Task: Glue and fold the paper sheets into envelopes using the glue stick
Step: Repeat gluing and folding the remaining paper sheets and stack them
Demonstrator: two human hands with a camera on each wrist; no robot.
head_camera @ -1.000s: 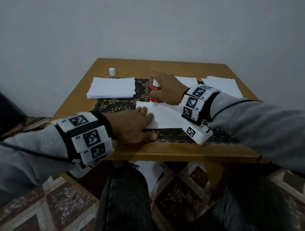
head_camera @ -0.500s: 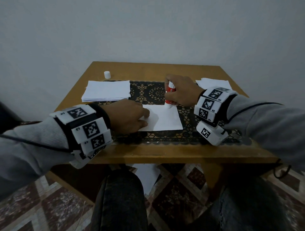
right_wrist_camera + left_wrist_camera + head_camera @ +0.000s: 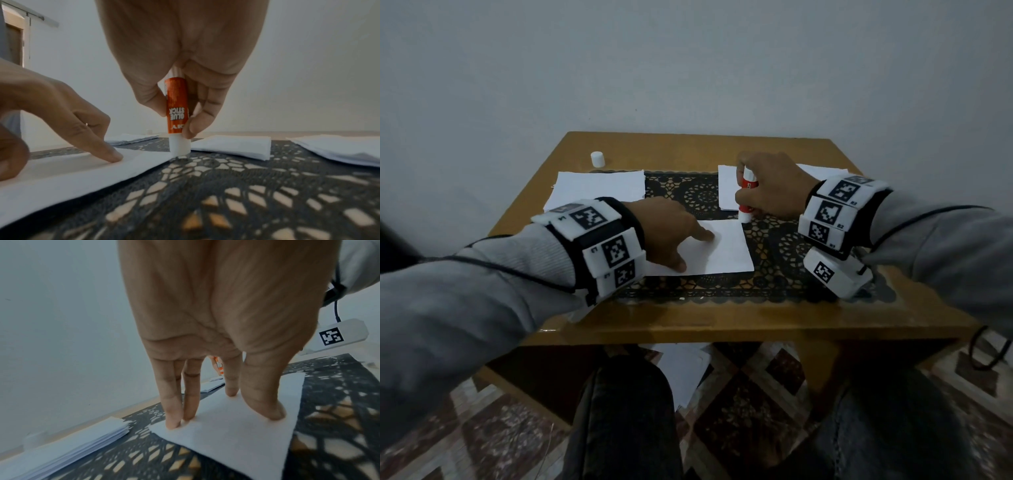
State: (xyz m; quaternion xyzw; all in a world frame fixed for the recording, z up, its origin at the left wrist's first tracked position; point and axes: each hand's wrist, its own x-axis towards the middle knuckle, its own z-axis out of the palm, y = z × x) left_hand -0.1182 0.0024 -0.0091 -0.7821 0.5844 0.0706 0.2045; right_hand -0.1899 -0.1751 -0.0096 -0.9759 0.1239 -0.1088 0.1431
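Now I'm pinning the sheet (image 3: 717, 248) flat with straight left hand (image 3: 667, 233) fingers | right hand (image 3: 770, 186) fingers curling round glue stick (image 3: 177, 110), dabbing its far corner.

Head view dim, flat grey cast, dark corners; wide-angle bends the table (image 3: 688, 322) edges, faint sheen on its near edge. Floor below murky, low detail. Left wrist view soft: left hand (image 3: 222, 321) fills the frame, slightly blurred, paper stack (image 3: 68, 449) at near left smeared. Right wrist view brighter, glue stick (image 3: 177, 113) label sharp, lace mat (image 3: 246, 203) in the near foreground out of focus.
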